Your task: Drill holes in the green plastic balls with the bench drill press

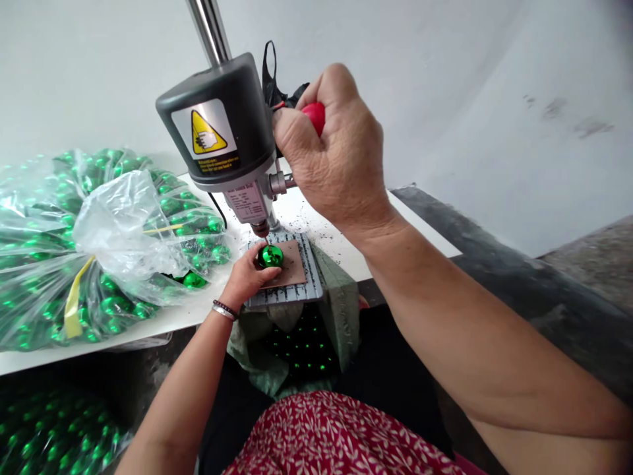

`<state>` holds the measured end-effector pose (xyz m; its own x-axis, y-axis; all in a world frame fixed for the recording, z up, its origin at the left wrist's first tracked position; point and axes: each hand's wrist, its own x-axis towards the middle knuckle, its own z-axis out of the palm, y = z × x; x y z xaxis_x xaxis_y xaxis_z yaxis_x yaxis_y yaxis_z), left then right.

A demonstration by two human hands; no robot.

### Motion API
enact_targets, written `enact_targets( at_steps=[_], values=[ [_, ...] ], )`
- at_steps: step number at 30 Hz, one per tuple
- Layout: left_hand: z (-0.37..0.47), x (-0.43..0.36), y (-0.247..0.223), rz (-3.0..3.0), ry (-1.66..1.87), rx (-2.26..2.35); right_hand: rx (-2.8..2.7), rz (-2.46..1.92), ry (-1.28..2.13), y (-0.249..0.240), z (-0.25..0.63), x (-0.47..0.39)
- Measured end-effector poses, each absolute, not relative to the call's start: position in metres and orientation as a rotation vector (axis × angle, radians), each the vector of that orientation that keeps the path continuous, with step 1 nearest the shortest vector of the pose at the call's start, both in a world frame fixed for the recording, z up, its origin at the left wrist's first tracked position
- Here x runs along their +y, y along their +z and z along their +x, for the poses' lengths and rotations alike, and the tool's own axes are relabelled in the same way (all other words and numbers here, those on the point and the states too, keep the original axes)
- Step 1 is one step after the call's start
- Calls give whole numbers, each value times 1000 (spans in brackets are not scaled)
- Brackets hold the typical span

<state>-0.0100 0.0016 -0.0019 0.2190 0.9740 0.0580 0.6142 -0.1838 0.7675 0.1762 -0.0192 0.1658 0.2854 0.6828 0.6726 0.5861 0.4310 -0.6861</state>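
Observation:
A shiny green ball (pixel 271 256) rests on a brown board (pixel 295 265) on the drill press's grey base plate (pixel 312 277). My left hand (pixel 247 274) grips it from the left, thumb and fingers around its side. Right above the ball is the chuck of a small drill press (pixel 222 125) with a yellow warning label; a thin bit reaches down to the ball's top. My right hand (pixel 341 145) is closed around the red knob (pixel 314 117) of the drill's lever, to the right of the dark housing.
Left on the white table (pixel 171 315) lies a large clear bag (pixel 116 231) of green balls. An open sack (pixel 341 297) with more green balls hangs below the base plate. Another bag (pixel 54 429) sits lower left. Dark shavings dot the table; a black bag hangs behind.

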Motion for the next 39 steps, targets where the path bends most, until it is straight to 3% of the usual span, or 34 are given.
enact_targets(
  at_steps=[14, 39],
  values=[
    [-2, -5, -15, 1762, 823, 1394, -1354, -1185, 134, 161, 178, -20],
    [-3, -5, -30, 1865, 837, 1445, -1323, -1206, -183, 112, 174, -48]
  ],
)
